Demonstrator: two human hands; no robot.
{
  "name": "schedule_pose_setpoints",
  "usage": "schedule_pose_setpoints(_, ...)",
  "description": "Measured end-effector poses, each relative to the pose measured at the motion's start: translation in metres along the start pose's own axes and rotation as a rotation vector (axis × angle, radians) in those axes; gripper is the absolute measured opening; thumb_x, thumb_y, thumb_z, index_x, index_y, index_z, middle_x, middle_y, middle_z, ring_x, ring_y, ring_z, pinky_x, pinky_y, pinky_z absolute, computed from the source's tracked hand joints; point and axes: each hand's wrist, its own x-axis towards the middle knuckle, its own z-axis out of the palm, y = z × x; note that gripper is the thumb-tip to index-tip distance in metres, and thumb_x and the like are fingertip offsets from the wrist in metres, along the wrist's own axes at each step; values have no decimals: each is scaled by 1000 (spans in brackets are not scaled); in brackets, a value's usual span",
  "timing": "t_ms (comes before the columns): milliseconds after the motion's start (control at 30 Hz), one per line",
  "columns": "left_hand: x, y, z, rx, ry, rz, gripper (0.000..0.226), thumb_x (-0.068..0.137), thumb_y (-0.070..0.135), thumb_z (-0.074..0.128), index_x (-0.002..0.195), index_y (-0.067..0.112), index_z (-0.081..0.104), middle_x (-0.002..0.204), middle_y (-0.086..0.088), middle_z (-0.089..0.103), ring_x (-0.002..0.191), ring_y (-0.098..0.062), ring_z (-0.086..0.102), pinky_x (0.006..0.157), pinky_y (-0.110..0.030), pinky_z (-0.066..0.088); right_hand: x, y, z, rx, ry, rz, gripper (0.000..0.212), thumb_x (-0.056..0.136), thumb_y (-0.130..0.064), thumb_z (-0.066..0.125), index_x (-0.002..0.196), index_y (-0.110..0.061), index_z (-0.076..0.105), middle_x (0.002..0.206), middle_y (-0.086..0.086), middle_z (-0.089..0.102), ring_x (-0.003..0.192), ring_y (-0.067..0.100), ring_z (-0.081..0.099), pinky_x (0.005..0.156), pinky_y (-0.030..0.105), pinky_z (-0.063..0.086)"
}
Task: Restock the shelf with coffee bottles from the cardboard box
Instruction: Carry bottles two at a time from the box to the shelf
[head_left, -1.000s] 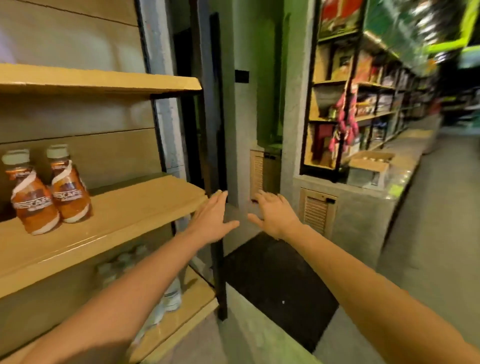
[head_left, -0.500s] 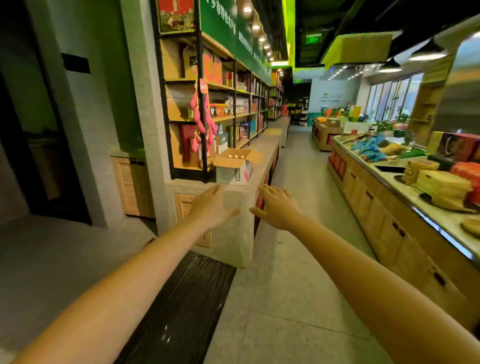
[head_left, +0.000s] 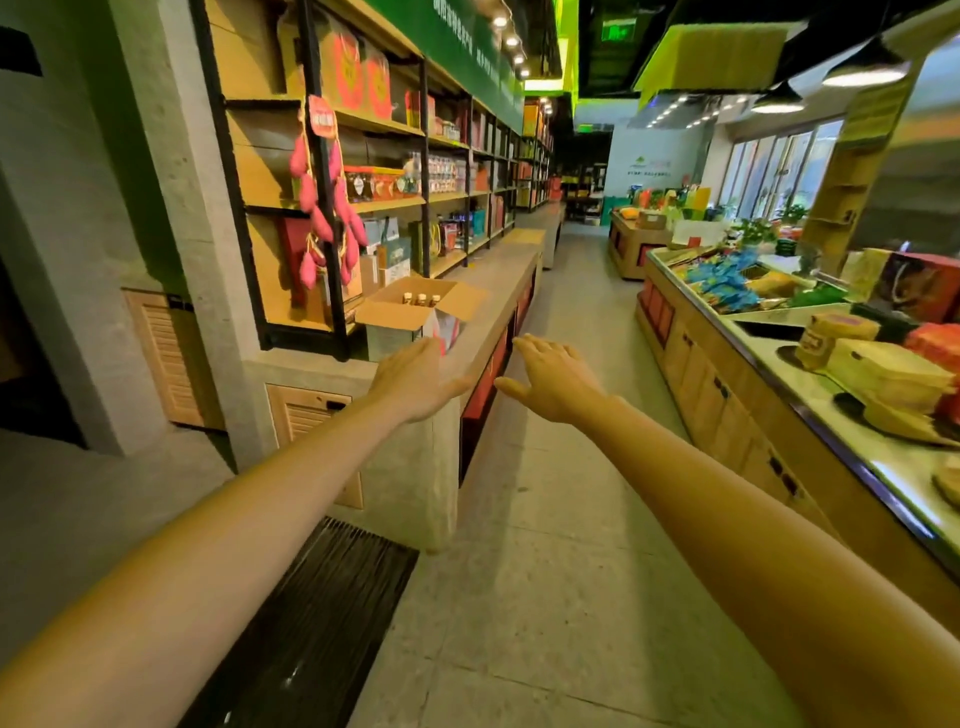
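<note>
The view is turning from the shelf to the cardboard box (head_left: 400, 318) at the counter's (head_left: 506, 275) near end, coffee bottles (head_left: 421, 299) standing inside. Left hand (head_left: 415, 379) and right hand (head_left: 556, 382) are reaching, fingers released, empty: another fetch is starting.

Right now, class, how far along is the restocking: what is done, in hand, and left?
Done: the cardboard box sits open on the stone ledge; the shelf being restocked is out of view. In hand: nothing; left hand and right hand are open and empty, stretched toward the box. Left: at least three coffee bottles stand in it, to be carried over.
</note>
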Motion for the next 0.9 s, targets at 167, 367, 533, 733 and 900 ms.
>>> schedule_pose_setpoints(167, 124, -26, 43, 11, -28, 34, 60, 82, 52, 57, 128, 16, 44, 127, -7, 54, 113, -29, 52, 92, -47, 45, 110, 44, 37, -35, 16, -4, 71, 94, -53, 40, 147, -10, 21, 155, 9, 25, 142, 27, 25, 116, 44, 20)
schedule_pose_setpoints(367, 285, -58, 79, 1, -45, 72, 63, 81, 52, 60, 126, 12, 44, 126, -11, 52, 112, -33, 52, 90, -49, 46, 252, 98, 67, -21, 11, 54, 71, 94, -52, 41, 147, -10, 22, 154, 10, 28, 140, 28, 28, 116, 46, 20)
schedule_pose_setpoints(533, 394, -74, 114, 64, -86, 56, 74, 85, 56, 54, 140, 12, 33, 143, -10, 42, 127, -31, 43, 101, -47, 38, 352, 142, 95, -26, -36, 38, 74, 93, -54, 40, 149, -11, 18, 157, 10, 20, 143, 27, 21, 117, 48, 15)
schedule_pose_setpoints(733, 500, -104, 167, 97, -53, 34, 76, 86, 54, 53, 145, 12, 27, 149, -9, 35, 134, -29, 37, 106, -45, 33, 479, 196, 148, -32, -62, -26, 73, 93, -54, 40, 148, -11, 18, 157, 10, 20, 143, 27, 22, 117, 48, 15)
schedule_pose_setpoints(900, 600, -138, 211, 72, -39, -94, 66, 86, 50, 57, 136, 11, 37, 137, -11, 47, 124, -31, 45, 97, -44, 39, 606, 236, 190, -9, -80, -141, 74, 93, -54, 41, 149, -11, 19, 156, 10, 21, 142, 29, 25, 115, 48, 17)
